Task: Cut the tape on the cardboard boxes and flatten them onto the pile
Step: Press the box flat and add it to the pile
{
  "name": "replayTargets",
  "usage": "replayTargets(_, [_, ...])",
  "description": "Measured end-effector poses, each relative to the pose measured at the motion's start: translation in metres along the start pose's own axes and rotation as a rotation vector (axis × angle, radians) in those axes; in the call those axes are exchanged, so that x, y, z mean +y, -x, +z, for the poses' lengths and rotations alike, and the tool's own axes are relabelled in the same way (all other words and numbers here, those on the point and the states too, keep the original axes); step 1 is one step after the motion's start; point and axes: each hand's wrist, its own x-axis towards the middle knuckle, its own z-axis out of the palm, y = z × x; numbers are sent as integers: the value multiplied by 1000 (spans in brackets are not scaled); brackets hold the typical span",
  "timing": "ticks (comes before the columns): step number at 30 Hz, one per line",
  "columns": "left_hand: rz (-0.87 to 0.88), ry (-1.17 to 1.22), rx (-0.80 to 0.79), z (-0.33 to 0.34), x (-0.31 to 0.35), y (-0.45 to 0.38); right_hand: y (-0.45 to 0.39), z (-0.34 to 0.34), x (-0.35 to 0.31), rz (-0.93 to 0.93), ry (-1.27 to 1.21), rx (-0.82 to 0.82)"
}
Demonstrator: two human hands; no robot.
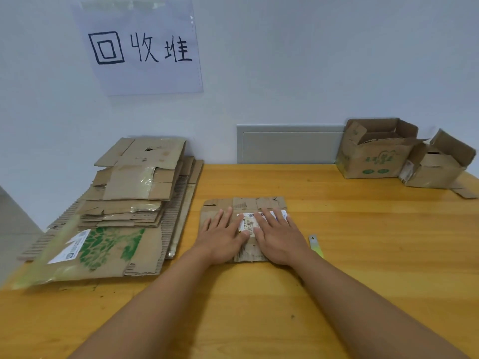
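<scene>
A small flattened cardboard box [243, 204] with a white shipping label lies on the wooden table [363, 229] in front of me. My left hand [221, 235] and my right hand [278, 235] press flat on it, palms down, fingers spread, holding nothing. The pile of flattened cardboard [129, 193] sits to the left against the wall. Two open, upright boxes stand at the back right: a larger one with green print [373, 154] and a smaller one [438, 164]. A utility knife [316, 246] lies on the table just right of my right hand.
A paper sign with handwritten characters [145, 47] hangs on the white wall above the pile. A grey wall panel [287, 146] sits behind the table's back edge. A loose cardboard scrap [465, 193] lies by the smaller box.
</scene>
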Motion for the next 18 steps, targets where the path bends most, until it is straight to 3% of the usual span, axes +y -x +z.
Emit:
replayTargets(9, [55,-15,51,8,6,12,0,-1,-1,22,-36,-1])
replayTargets(13, [44,-50,19,7,5,11,-1,-7,1,23,-186,-37])
replayTargets(18, [52,-69,-11,3,5,9,0,-17,8,32,-376,63])
